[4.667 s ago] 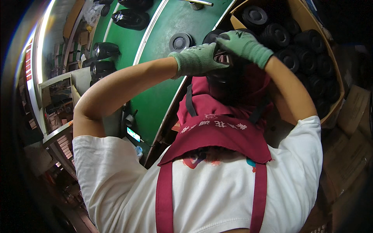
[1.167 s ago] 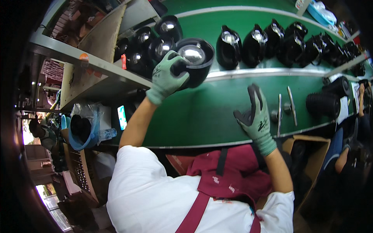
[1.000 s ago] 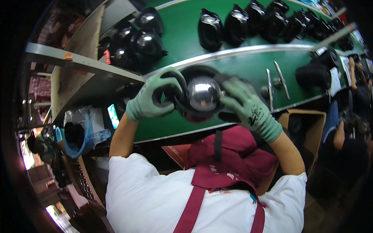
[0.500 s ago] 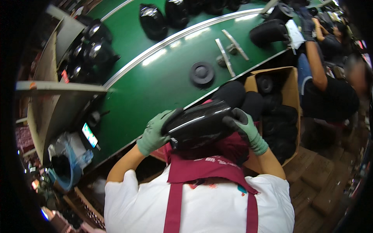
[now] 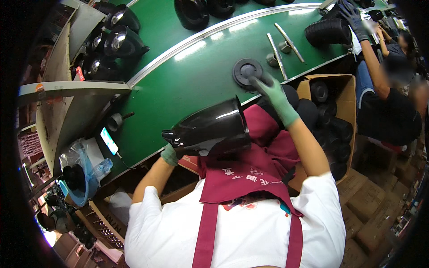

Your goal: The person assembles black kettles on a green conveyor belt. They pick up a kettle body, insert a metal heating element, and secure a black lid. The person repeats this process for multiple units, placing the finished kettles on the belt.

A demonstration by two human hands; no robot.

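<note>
One black shell (image 5: 210,129) is gripped at its spouted end by the left hand (image 5: 170,155), while one round black disc (image 5: 247,70) is seen at the right hand's (image 5: 273,91) fingertips and two metal bars (image 5: 289,43) just beyond. Half a second ago the shell was held by both hands; now the right fingers, too blurred for any grip to be told, are placed at the disc's rim. The shell is glossy, tapered, tipped sideways, its wide mouth turned rightward.

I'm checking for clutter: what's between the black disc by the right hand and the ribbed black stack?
Two metal bars lie between the disc and the stack in the head view.
</note>
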